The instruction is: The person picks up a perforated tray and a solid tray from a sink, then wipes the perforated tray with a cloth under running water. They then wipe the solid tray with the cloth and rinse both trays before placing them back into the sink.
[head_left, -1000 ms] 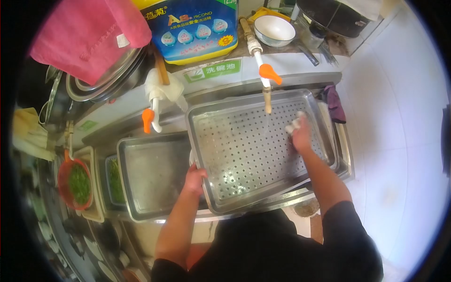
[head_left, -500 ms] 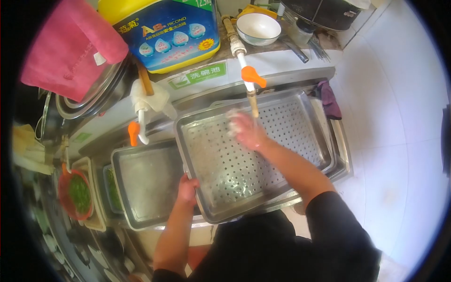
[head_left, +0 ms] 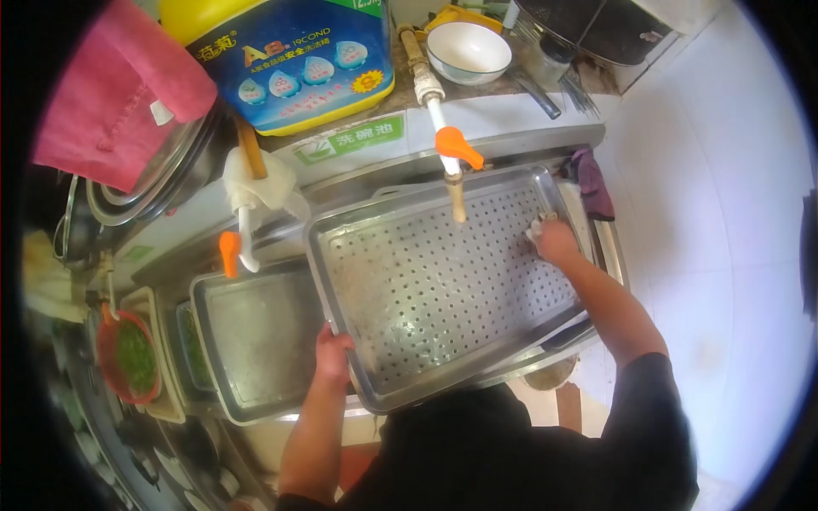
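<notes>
A large perforated metal tray (head_left: 443,298) rests tilted over the sink, wet and shiny near its lower left. My left hand (head_left: 333,356) is closed on the tray's left rim. Toward the tray's right end, my right hand (head_left: 558,242) is closed around a whitish, crumpled scrubbing cloth (head_left: 537,226) and presses it to the perforated surface. Its exact kind is partly hidden by the fingers. Above the tray hangs a tap with an orange handle (head_left: 458,147), its spout over the tray.
A plain metal tray (head_left: 264,332) lies to the left, below a second orange-handled tap (head_left: 230,254). Farther left stands a red basket of greens (head_left: 135,358). On the ledge are a detergent jug (head_left: 290,68) and a white bowl (head_left: 469,53). A purple cloth (head_left: 591,183) hangs at right.
My right hand has swept right across the perforated tray, from near the spout to its right end. My left hand still holds the left rim. The view has shifted slightly.
</notes>
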`<state>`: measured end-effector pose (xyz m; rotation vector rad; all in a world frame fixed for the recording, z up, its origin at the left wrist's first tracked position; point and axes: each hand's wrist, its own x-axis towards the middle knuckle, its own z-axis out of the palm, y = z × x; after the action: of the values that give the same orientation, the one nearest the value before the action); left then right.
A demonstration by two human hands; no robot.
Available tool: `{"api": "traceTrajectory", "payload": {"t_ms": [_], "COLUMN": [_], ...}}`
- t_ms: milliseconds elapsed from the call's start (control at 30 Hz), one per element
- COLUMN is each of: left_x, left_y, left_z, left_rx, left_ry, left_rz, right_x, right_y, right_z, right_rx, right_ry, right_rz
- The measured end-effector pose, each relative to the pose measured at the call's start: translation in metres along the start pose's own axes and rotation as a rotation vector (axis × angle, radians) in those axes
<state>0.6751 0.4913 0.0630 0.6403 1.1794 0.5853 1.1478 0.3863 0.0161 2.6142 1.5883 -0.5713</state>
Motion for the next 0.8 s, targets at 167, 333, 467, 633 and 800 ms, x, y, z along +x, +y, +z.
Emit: {"api": "traceTrajectory", "payload": {"t_ms": [167,333,467,633,800], "left_x": [0.005,-0.002,-0.015,-0.001,0.011], "left_y": [-0.007,-0.006,0.009,-0.010,-0.009], "left_z": [-0.010,-0.001,0.020,0.003,-0.004], "left_rx": [0.082,0.032,0.044,0.049,0.147], "left_ry": [0.006,-0.078,-0.044,-0.093,-0.090], "left_rz": [-0.037,-0.051,-0.068,-0.043,-0.015], "right_x": [0.108,0.132,0.093,0.056,0.035], "right_y": [0.034,-0.115,-0.255,-0.387,-0.421], "right_z": [0.034,0.001,-0.007,-0.015,-0.009], "right_rx": [1.359,1.429,1.693,1.652,1.109], "right_ry": [0.416,0.473,0.063,0.032,0.062], "right_rz": [0.713,0.894,0.702,0.670,0.233]}}
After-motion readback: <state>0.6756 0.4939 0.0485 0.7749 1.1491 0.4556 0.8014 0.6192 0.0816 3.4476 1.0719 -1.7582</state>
